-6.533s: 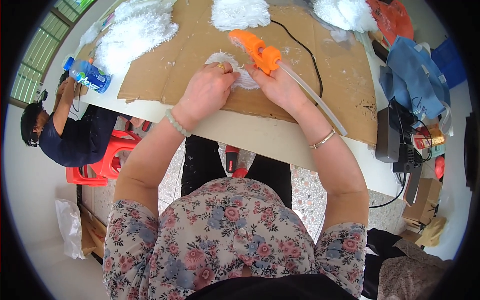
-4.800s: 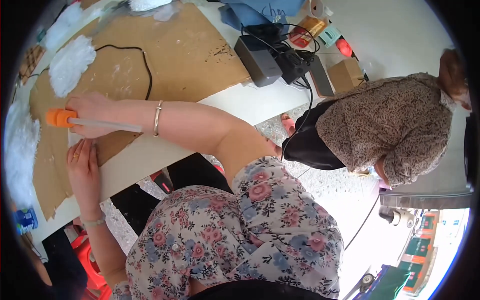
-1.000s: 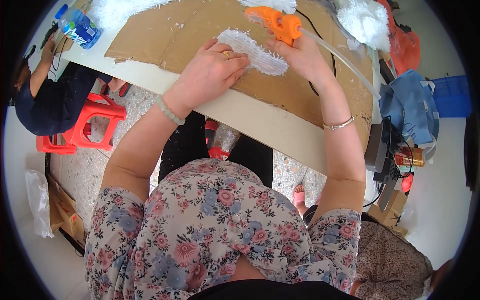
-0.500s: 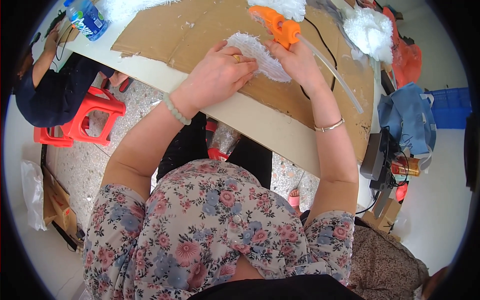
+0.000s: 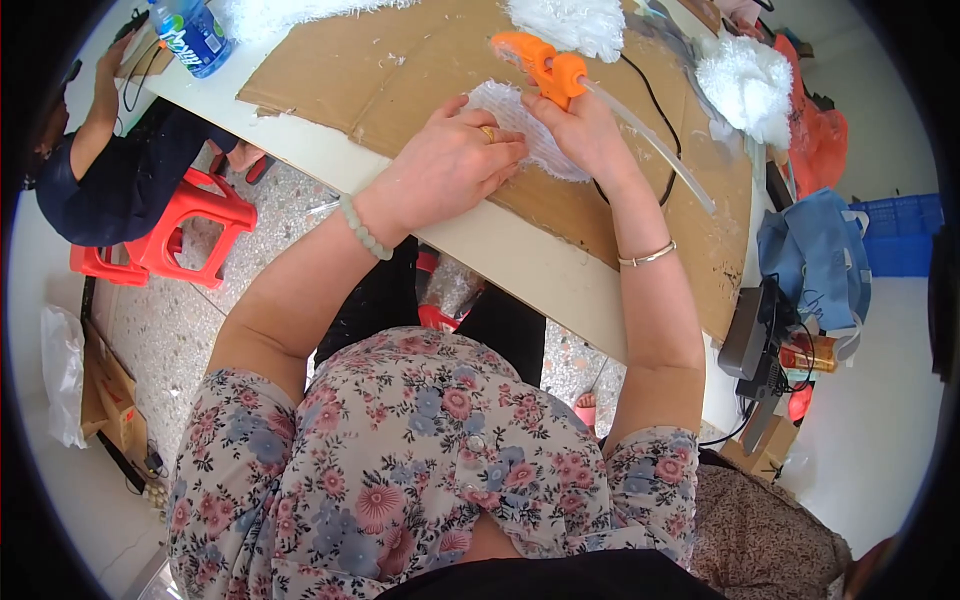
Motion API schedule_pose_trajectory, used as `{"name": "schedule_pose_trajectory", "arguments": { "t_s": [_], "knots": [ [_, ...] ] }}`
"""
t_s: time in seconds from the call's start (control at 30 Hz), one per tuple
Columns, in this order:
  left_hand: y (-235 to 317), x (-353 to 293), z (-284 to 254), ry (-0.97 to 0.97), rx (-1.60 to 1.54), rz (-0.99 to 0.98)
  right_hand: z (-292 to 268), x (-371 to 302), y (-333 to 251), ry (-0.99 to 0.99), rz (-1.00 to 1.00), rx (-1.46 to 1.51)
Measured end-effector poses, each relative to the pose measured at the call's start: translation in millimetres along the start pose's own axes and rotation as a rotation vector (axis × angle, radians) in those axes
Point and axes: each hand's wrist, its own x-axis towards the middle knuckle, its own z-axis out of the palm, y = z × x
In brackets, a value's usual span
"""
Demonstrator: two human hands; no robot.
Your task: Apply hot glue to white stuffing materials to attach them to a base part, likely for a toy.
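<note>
An orange glue gun [image 5: 545,66] with a long clear glue stick [image 5: 655,150] jutting from its rear is gripped in my right hand [image 5: 587,130]. Its nozzle end points away to the upper left. Beneath both hands lies a white fluffy piece of fabric [image 5: 548,150], mesh-like on its upper face, on a sheet of brown cardboard [image 5: 400,75]. My left hand [image 5: 455,160] rests on the fabric's left edge, fingers bent and pressed together on it. The fingertips are partly hidden, so the exact grip on the edge is hard to see.
White fluffy pieces [image 5: 745,85] lie at the table's far and right sides. A blue-labelled bottle [image 5: 192,40] stands far left. A black cord [image 5: 655,100] crosses the cardboard. At left, another person [image 5: 90,190] sits by a red stool [image 5: 195,225]. A blue bag [image 5: 815,250] is at right.
The glue gun has shifted slightly left and down, with my right hand. My left hand stays on the fabric. The whole view has moved a little.
</note>
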Motion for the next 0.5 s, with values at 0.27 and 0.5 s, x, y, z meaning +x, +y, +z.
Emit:
{"name": "schedule_pose_trajectory", "arguments": {
  "t_s": [0.27, 0.5],
  "knots": [
    [1.8, 1.3, -2.4, -0.009, -0.009, -0.007, 1.1, -0.5, -5.0, 0.074, -0.055, 0.305],
    [-0.2, 4.1, -2.0, -0.02, 0.016, -0.011, -4.2, -0.4, -15.7, 0.036, -0.03, 0.129]
  ]
}}
